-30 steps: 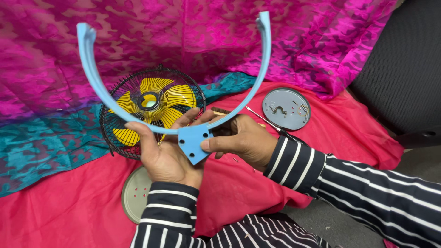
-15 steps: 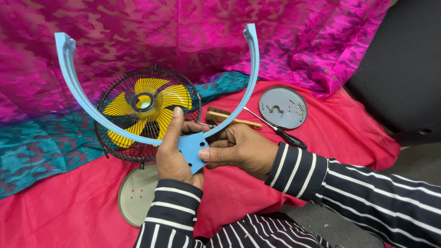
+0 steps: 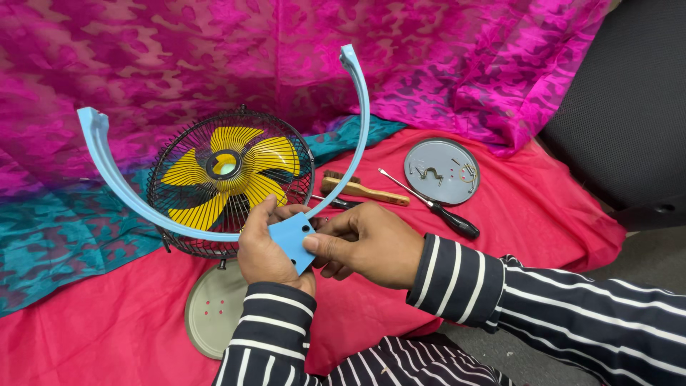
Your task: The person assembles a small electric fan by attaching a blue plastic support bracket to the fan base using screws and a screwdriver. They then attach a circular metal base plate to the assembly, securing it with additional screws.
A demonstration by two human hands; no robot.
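Observation:
Both my hands hold a light blue U-shaped fan bracket (image 3: 128, 196) by its flat mounting plate (image 3: 291, 239), which has a few holes. My left hand (image 3: 264, 250) grips the plate from the left and behind. My right hand (image 3: 368, 243) pinches its right edge with thumb on top. The bracket's two arms rise up and tilt left. Behind it lies a small fan (image 3: 229, 179) with a black wire cage and yellow blades.
A round grey-green base disc (image 3: 211, 307) lies under my left forearm. A wooden brush (image 3: 361, 189), a black-handled screwdriver (image 3: 436, 211) and a grey round plate holding small screws (image 3: 441, 170) lie on the red cloth (image 3: 107, 322). A black chair (image 3: 629, 107) stands at right.
The bracket has tilted and swung left and lower. My left hand shifted from under the plate to gripping its side. The brush is now uncovered.

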